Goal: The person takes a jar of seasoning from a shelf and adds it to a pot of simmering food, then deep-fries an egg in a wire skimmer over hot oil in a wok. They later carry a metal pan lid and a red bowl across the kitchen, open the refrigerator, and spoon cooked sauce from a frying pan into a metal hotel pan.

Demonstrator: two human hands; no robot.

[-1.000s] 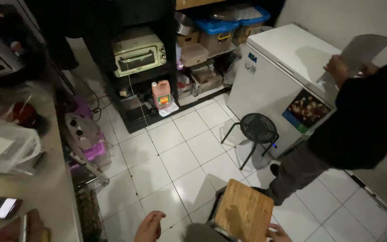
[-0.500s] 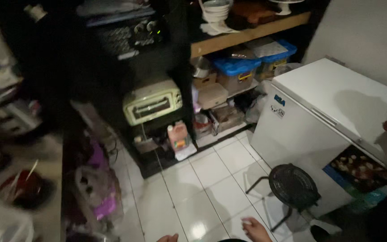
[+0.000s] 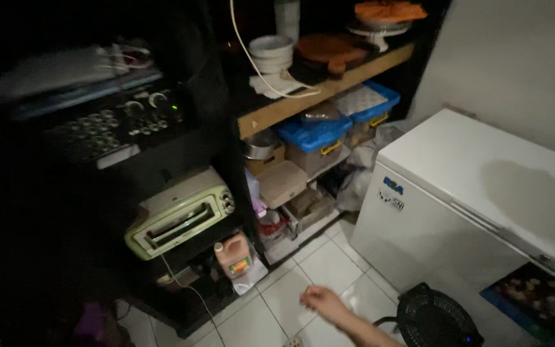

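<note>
My right hand reaches in from the bottom right, low over the white tiled floor. It is blurred, its fingers point left and nothing shows in it. Nearest to it are an orange plastic jug with a white cap on the floor to its upper left and a black round stool to its right. My left hand is out of view.
A dark shelf unit holds a pale green toaster oven and a knob-covered device. A wooden shelf carries white bowls; blue-lidded bins sit below. A white chest freezer stands at right.
The view has swung up and closer to the shelves. The other person at the freezer, the wooden board and my left hand have left the frame. My right hand now reaches further forward.
</note>
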